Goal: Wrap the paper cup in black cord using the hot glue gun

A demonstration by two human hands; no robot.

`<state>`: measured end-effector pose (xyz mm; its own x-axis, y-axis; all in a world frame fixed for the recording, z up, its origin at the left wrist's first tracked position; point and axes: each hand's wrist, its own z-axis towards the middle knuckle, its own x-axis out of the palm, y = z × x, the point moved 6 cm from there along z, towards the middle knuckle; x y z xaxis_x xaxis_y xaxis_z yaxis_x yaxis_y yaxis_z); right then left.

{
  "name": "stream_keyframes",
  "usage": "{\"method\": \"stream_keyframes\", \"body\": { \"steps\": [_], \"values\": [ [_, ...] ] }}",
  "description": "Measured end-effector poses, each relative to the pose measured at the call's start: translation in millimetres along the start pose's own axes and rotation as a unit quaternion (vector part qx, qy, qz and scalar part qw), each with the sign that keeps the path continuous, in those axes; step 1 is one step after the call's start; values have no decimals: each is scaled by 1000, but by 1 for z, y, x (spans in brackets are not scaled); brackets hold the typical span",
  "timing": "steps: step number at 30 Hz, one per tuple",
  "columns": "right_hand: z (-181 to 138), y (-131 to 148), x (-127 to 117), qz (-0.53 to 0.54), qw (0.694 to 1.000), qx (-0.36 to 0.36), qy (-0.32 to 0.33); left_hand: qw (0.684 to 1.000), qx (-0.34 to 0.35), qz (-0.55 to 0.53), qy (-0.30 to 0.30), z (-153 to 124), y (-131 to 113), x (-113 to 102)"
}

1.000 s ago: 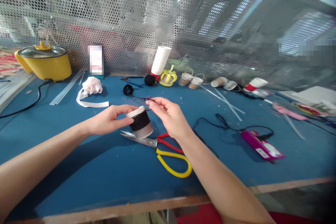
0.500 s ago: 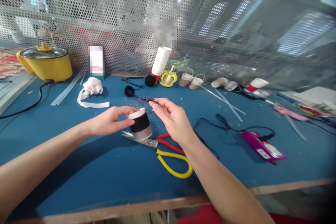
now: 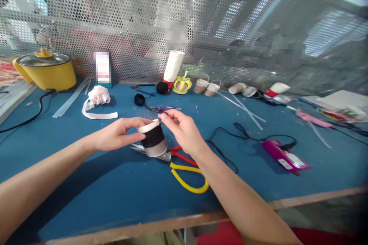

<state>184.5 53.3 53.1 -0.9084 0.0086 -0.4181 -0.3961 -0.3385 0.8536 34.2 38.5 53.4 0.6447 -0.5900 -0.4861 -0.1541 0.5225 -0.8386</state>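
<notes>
My left hand (image 3: 117, 134) grips a small paper cup (image 3: 152, 138) wound with black yarn, tilted and held just above the blue table (image 3: 86, 183). Thumb and fingers wrap its left side. My right hand (image 3: 181, 130) is at the cup's right rim, fingers pinched on a thin black yarn strand that touches the cup. Red-and-yellow-handled scissors (image 3: 184, 168) lie on the table right under the cup and my right wrist.
Along the perforated back wall stand a yellow electric pot (image 3: 46, 71), a stack of white cups (image 3: 173, 65), a yellow crown (image 3: 181, 84) and small cups. A white ribbon (image 3: 97, 101), black yarn balls (image 3: 139, 99), a purple glue gun (image 3: 284, 157) with black cord and glue sticks lie around.
My right hand has come down and left, from holding the strand stretched away from the cup to pinching it right at the rim. The left hand and cup barely moved.
</notes>
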Motion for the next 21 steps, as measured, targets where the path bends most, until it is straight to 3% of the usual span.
{"method": "stream_keyframes", "body": {
  "steps": [5,17,21],
  "values": [
    [0,-7,2,28,1000,3,-5,1000,10,-23,-2,0,-1,-1],
    [-5,-19,20,125,988,88,32,998,27,-58,-5,-1,-5,-1],
    [-7,-25,25,148,986,77,1,998,26,-55,-11,-1,-3,-1]
  ]
}}
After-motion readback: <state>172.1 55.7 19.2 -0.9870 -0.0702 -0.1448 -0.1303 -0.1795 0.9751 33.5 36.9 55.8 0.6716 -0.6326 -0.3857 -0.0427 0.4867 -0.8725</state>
